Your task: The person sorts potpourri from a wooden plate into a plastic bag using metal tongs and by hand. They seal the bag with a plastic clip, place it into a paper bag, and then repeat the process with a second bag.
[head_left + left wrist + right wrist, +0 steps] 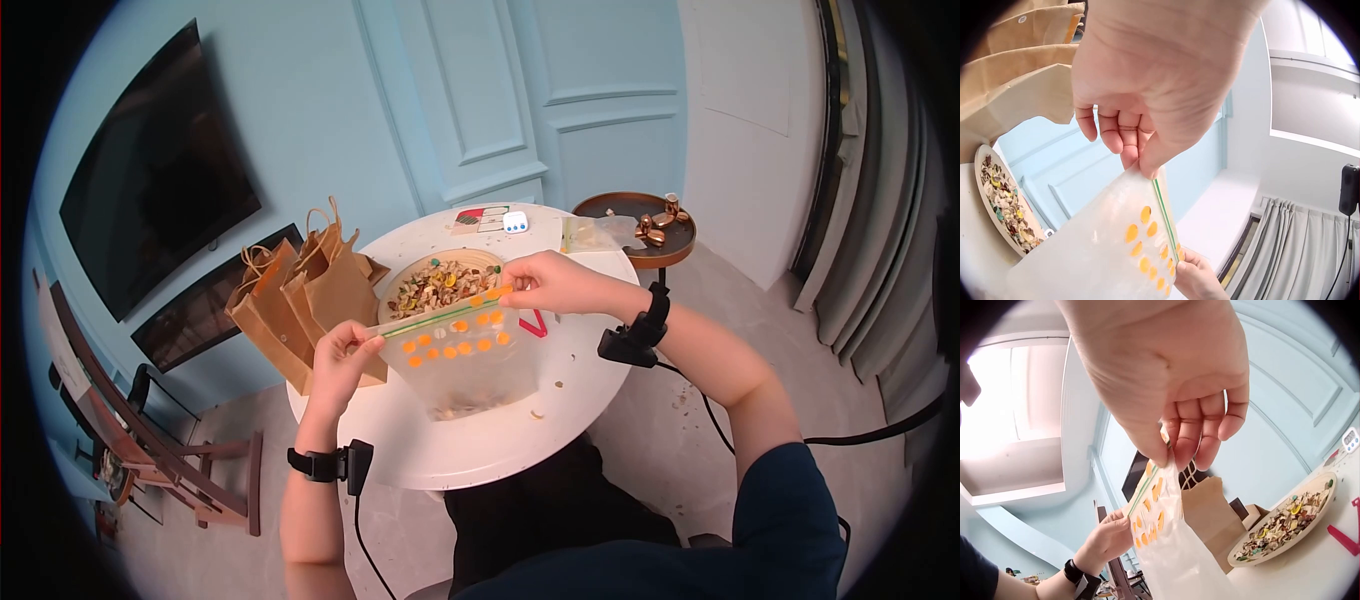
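A clear zip bag with orange dots (465, 375) is stretched between both hands over the white round table, some bits lying in its bottom. The left hand (342, 368) pinches one top corner between thumb and finger; the right hand (545, 283) pinches the other. Along the top edge runs a green zip strip (1165, 215). In the right wrist view, the right hand (1172, 381) has its thumb against the fingers on the bag (1175, 556). Behind the bag sits a round plate of mixed dried pieces (440, 285).
Brown paper bags (335, 290) stand at the table's left. A pink-red object (534, 323), a white timer (515, 222), a card (482, 219) and another clear bag (598, 234) lie on the table (500, 455). A side table (690, 245) stands behind right.
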Available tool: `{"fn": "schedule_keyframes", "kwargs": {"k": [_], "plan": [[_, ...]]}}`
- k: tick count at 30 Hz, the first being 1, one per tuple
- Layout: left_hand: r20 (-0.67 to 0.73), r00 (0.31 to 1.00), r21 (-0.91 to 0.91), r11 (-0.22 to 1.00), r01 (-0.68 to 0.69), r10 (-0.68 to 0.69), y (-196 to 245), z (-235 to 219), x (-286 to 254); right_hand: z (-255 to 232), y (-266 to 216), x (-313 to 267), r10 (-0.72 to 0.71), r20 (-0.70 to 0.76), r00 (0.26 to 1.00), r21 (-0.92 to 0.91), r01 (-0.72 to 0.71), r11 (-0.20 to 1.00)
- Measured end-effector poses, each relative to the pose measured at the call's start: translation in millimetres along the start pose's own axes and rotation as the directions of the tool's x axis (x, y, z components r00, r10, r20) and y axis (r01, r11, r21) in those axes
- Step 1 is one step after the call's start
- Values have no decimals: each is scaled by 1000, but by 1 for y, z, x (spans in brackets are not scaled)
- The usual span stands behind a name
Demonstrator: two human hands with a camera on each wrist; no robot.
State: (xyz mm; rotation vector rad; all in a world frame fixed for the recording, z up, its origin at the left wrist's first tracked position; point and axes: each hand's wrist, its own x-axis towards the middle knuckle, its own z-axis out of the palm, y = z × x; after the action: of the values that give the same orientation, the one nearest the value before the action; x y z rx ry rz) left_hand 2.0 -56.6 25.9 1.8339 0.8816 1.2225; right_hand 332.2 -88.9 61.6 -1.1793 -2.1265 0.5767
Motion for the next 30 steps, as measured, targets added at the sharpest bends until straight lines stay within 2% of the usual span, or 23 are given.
{"fn": "schedule_keyframes", "kwargs": {"k": [2,3,5,6,8,9,10,11,12,14,15,16,17,18,20,22,24,27,28,29,30], "plan": [[15,1000,12,1000,-5,4,-1,1,-1,4,11,3,-47,12,999,116,45,992],[-2,1000,-6,1000,13,-13,2,2,-2,5,13,4,-42,8,999,115,41,992],[-13,999,-27,999,29,-29,2,4,-2,5,16,6,-8,42,999,276,-3,961],[-16,1000,-29,999,21,-21,1,4,-2,6,26,8,-4,39,999,275,-7,961],[-18,1000,-32,999,14,-15,1,6,-5,11,55,16,40,119,992,543,-99,834],[-3,1000,48,999,0,0,2,8,-6,12,66,17,40,118,992,542,-98,835],[11,1000,128,992,-18,16,3,8,-7,13,76,18,68,198,978,603,-176,778],[8,1000,129,991,-21,20,0,5,-7,14,86,19,87,278,956,653,-255,713],[-27,1000,91,996,2,0,-4,1,-7,14,98,20,83,278,957,651,-251,717],[-63,998,54,998,21,-17,-8,-5,-9,19,118,20,300,233,925,412,-373,831],[-68,997,58,998,31,-27,-9,-6,-11,25,122,23,297,230,927,410,-369,834],[-73,997,61,997,42,-37,-9,-7,-12,33,125,26,402,187,897,193,-434,880],[-73,997,61,997,39,-35,-9,-7,-12,42,128,27,493,119,862,-32,-493,869],[-76,997,40,999,32,-29,-9,-6,-12,51,132,27,492,116,863,-34,-492,870],[-85,996,15,1000,21,-19,-9,-6,-13,69,139,28,310,-8,951,-362,-292,885],[-75,997,118,993,-9,18,-7,-7,-15,82,143,31,319,-36,947,-439,-301,846],[-77,996,140,990,-23,34,-2,-8,-16,92,144,31,331,-78,940,-542,-319,778],[-83,996,167,986,-16,30,3,-13,-20,108,177,35,336,-86,938,-604,-318,731],[-87,996,168,986,2,13,4,-14,-21,94,149,29,392,-21,920,-611,-323,723],[-90,996,168,986,2,13,3,-16,-22,76,124,25,391,-20,920,-612,-320,723],[-95,995,147,989,22,-8,1,-18,-23,58,102,22,532,57,845,-419,-463,781]]}}
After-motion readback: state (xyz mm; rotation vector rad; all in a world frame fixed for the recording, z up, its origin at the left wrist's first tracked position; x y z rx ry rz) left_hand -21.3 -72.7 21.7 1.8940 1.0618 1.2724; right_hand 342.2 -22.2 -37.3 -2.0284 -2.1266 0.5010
